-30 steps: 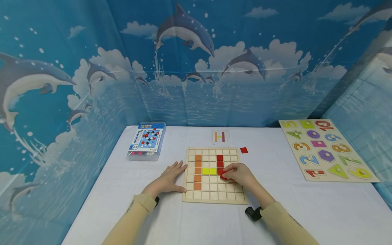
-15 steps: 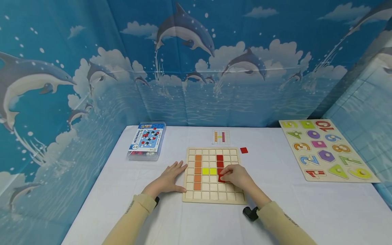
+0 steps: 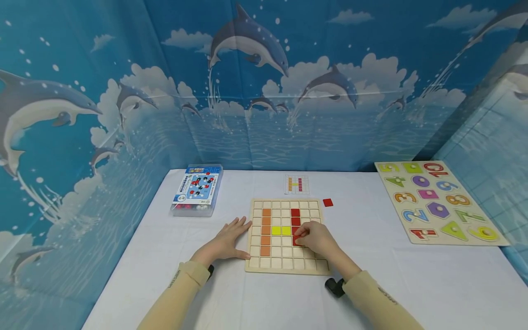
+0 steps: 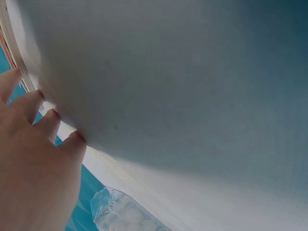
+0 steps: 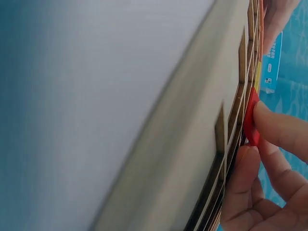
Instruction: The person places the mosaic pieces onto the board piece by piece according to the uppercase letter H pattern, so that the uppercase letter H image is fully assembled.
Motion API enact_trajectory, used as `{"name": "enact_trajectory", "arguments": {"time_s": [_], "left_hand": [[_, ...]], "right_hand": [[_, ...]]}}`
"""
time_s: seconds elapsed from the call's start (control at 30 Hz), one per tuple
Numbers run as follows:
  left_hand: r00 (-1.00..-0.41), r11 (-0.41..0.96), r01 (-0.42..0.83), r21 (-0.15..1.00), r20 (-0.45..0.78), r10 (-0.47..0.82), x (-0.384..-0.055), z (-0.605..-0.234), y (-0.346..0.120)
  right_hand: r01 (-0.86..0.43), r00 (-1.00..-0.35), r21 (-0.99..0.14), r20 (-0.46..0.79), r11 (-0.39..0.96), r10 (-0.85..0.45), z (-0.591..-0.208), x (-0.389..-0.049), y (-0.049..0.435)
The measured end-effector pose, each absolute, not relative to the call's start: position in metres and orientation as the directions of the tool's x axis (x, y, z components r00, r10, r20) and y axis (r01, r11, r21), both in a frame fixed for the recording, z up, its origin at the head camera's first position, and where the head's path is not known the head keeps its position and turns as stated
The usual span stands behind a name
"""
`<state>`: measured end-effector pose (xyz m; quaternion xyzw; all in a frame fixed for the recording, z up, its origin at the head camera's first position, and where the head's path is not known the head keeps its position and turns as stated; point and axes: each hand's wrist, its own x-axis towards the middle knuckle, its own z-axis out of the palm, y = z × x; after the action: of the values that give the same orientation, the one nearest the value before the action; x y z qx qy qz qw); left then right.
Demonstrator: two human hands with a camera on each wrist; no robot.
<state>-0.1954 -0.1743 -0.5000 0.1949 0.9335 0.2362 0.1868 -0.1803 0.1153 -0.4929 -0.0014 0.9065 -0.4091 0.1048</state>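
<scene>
In the head view a wooden grid board [image 3: 282,270] lies on the table. It carries a column of orange tiles [image 3: 266,231], two yellow tiles [image 3: 281,231] and a column of red tiles [image 3: 295,217]. My right hand [image 3: 316,238] is over the board's right half. Its thumb and a finger hold a red square tile [image 5: 250,118] at the lower end of the red column; the right wrist view shows this tile slightly tilted against the grid. My left hand [image 3: 224,240] rests with spread fingers along the board's left edge.
One loose red tile [image 3: 327,202] lies beyond the board's upper right corner. A pattern card [image 3: 297,184] sits behind the board. A clear plastic box [image 3: 198,190] stands at back left, and a number-and-shape puzzle board [image 3: 439,204] lies on the right.
My right hand has shifted slightly left and brought the red tile under the red column, where it now lines up better with the cell. My left hand has stayed in place.
</scene>
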Motion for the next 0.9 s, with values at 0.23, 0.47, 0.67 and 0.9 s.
{"name": "enact_trajectory", "arguments": {"time_s": [0.23, 0.47, 0.67, 0.9], "left_hand": [[-0.854, 0.815, 0.273, 0.511, -0.263, 0.450, -0.197, -0.500, -0.174], [-0.857, 0.817, 0.270, 0.510, -0.259, 0.445, -0.197, -0.500, -0.174], [-0.857, 0.813, 0.274, 0.513, -0.253, 0.449, -0.197, -0.501, -0.174], [-0.854, 0.810, 0.286, 0.512, -0.248, 0.458, -0.198, -0.503, -0.175]], "right_hand": [[0.077, -0.982, -0.734, -0.175, 0.675, -0.078, -0.496, -0.183, 0.114], [0.112, -0.971, -0.754, -0.223, 0.647, -0.091, -0.491, -0.183, 0.121], [0.149, -0.962, -0.762, -0.258, 0.630, -0.085, -0.487, -0.189, 0.137], [0.189, -0.968, -0.772, -0.251, 0.606, -0.018, -0.481, -0.208, 0.168]]}}
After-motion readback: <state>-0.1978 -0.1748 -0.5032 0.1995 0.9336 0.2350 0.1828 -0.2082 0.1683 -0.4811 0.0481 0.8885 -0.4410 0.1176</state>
